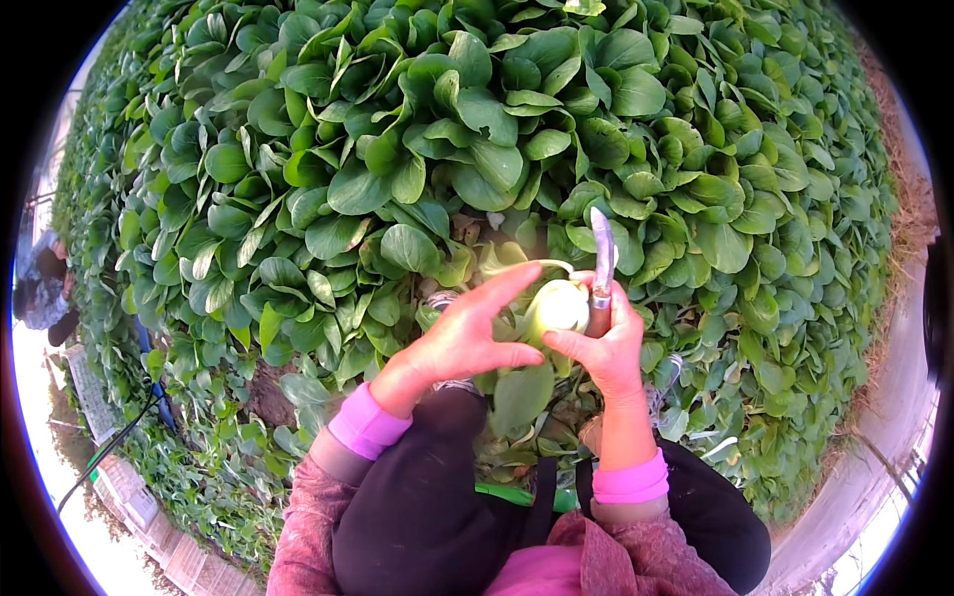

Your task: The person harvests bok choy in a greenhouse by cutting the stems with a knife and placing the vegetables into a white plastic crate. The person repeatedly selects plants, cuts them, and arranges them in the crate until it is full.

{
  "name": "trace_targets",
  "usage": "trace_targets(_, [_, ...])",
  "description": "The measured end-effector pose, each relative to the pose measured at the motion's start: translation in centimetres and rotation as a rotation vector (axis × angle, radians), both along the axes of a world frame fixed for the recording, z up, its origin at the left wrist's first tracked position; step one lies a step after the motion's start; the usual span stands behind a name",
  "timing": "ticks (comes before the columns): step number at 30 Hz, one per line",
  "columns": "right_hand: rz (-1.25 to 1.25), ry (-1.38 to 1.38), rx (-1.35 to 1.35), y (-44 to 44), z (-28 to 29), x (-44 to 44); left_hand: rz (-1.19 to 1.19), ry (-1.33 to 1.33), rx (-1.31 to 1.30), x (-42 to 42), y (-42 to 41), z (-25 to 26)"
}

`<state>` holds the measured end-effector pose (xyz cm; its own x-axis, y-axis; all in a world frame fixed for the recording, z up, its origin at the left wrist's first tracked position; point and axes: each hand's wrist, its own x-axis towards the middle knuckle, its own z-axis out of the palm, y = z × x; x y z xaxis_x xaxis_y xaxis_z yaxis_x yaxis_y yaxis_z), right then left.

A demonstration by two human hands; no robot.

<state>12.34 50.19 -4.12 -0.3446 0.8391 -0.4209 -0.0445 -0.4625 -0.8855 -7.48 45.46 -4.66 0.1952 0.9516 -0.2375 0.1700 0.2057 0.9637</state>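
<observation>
My right hand [607,339] holds a knife with a curved blade [603,242] pointing away from me, and its thumb rests against the pale cut base of a leafy green plant [564,307]. The plant's cut end faces up, with its leaves hanging down below. My left hand [477,328] is just left of the plant, thumb and fingers spread, with nothing seen between them. Both hands are above a gap at the near edge of the densely planted greens [484,164].
Leafy greens stand in front and on both sides. Loose leaves [525,447] lie between my knees. Another person [46,279] is at the far left, near a black hose or cable [112,439] and several pale crates [130,495]. A pale path [879,432] runs along the right.
</observation>
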Motion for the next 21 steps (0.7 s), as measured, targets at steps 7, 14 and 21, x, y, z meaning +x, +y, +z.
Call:
trace_targets(7, [0.016,0.105,-0.160,0.4,-0.1,-3.5,0.158,-0.151,-0.174,-2.1,-0.4,-0.6])
trace_targets(14, [0.225,-0.259,-0.237,1.6,-2.3,-2.2,0.426,-0.677,-0.175,-6.1,-1.2,-1.1])
trace_targets(21, [0.503,-0.540,-0.088,0.0,-4.3,1.2,0.572,-0.745,-0.164,-5.3,-0.6,-0.6])
